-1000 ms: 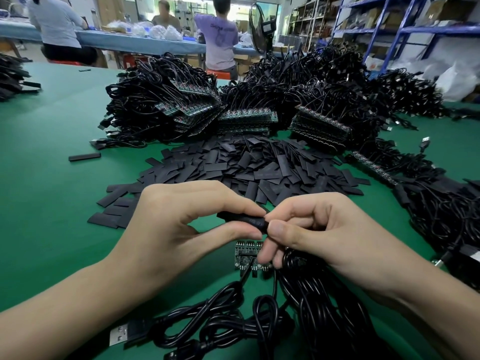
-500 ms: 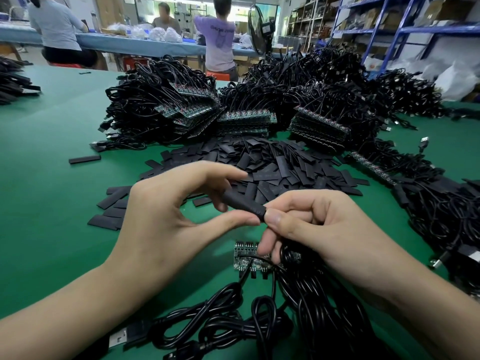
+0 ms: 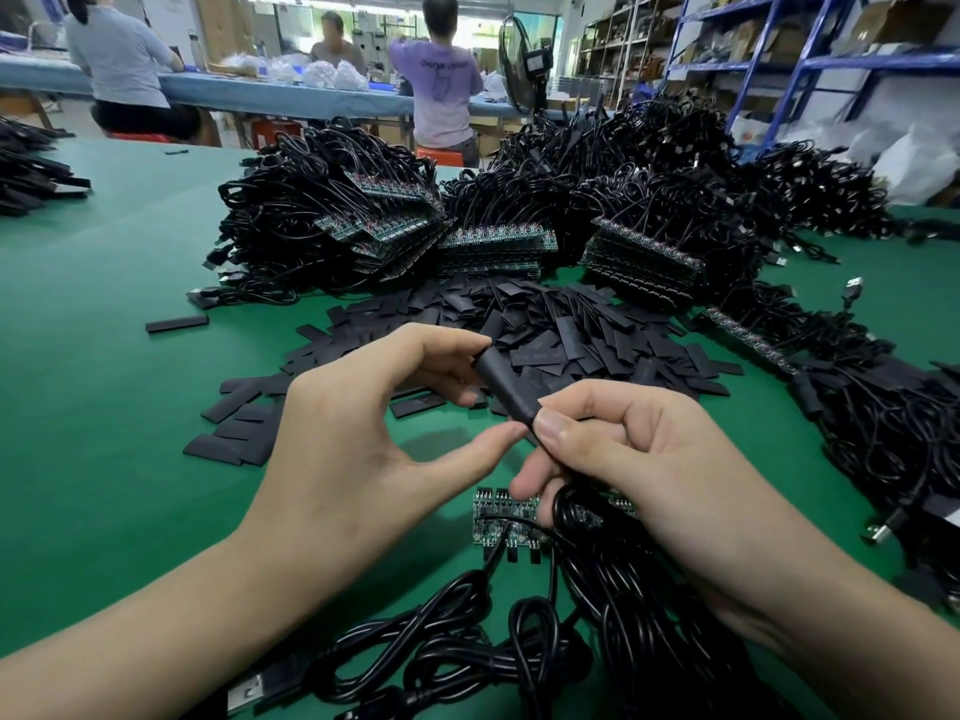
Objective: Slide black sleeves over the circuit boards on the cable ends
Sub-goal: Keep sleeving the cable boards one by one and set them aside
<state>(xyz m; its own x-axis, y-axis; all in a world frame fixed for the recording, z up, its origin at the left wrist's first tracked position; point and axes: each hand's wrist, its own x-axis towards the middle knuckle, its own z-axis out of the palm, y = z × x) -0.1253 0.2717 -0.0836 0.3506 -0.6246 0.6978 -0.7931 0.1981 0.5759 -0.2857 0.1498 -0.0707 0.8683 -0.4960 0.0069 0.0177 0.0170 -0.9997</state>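
Both hands are busy on one black sleeve [image 3: 506, 387], held up in the air just in front of the loose sleeve pile [image 3: 561, 335]. Left hand [image 3: 353, 449] pinches it, fingers at the far end and thumb tip by the near end. Right hand [image 3: 649, 475] has thumb and forefinger clamped on the near end, with its lower fingers hooked round some black cable loops. Can't tell if there's a board inside the sleeve, it's solid black.

Everything sits on a big green table [image 3: 104, 407]. Behind the pile are huge heaps of black cables [image 3: 332, 210], with stacked circuit boards [image 3: 493, 246] lined up along the pile's far edge. On the near side of the pile, under the hands, there's a coiled cable bundle [image 3: 649, 605], and a short strip of bare boards [image 3: 501, 517] lying flat with leads running off it. Left of the pile, well apart, one stray sleeve [image 3: 176, 323] lies alone. Right of the pile, a little USB plug [image 3: 853, 292] pokes up from the cables.
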